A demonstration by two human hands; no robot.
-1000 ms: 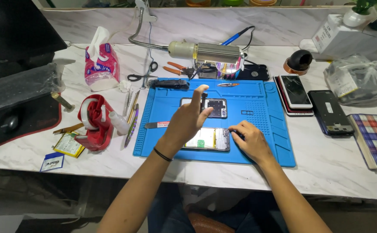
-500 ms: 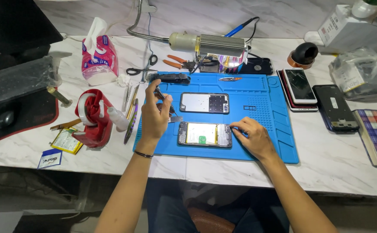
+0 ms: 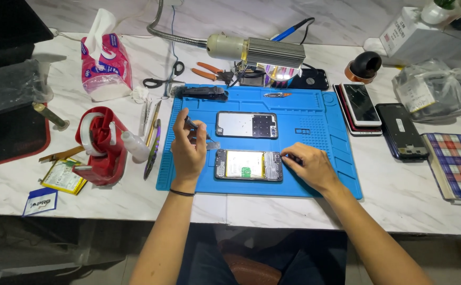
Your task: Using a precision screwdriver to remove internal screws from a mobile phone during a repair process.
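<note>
On the marble table in front of me lies a blue mat, and on it sit two opened phones. The near phone shows its insides, a pale battery in the middle; the far phone lies just beyond it, apart from it. Over the mat's far edge hangs a lamp on a bent neck. To the left stand a red tape holder and, farther off, a pink tissue pack. To the right, off the mat, a stack of phones lies beside a dark phone.

My left hand rests on the mat just left of the near phone, fingers curled closed around a thin dark tool whose tip points toward that phone's left end. My right hand lies at the phone's right end, fingertips touching its edge, fingers bent and loosely drawn in; I cannot tell whether they pinch anything small there.
</note>
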